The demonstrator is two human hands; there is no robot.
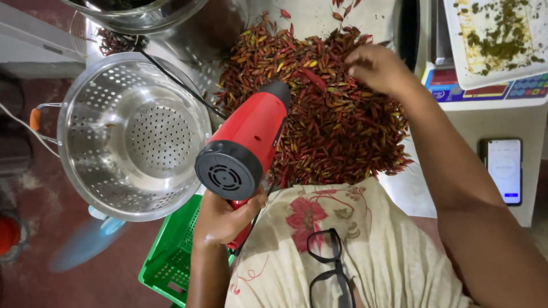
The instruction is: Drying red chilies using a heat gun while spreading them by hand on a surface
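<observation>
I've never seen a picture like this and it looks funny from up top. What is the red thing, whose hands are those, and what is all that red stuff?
The camera sits on a person's head and looks down, so you see their own arms and lap. No robot here, just two bare hands.

The left hand holds a red heat gun, a tool shaped a bit like a hair dryer, with its nozzle aimed at the pile. The right hand rests on a big heap of small dried chillies, red, orange and yellowish, spread on a pale surface.

To one side is a shiny metal colander full of holes, with nothing in it. Below it is a green plastic crate. On the other side lie a phone and a white tray with greenish crumbs. Black glasses hang from the person's flowered clothing.
</observation>
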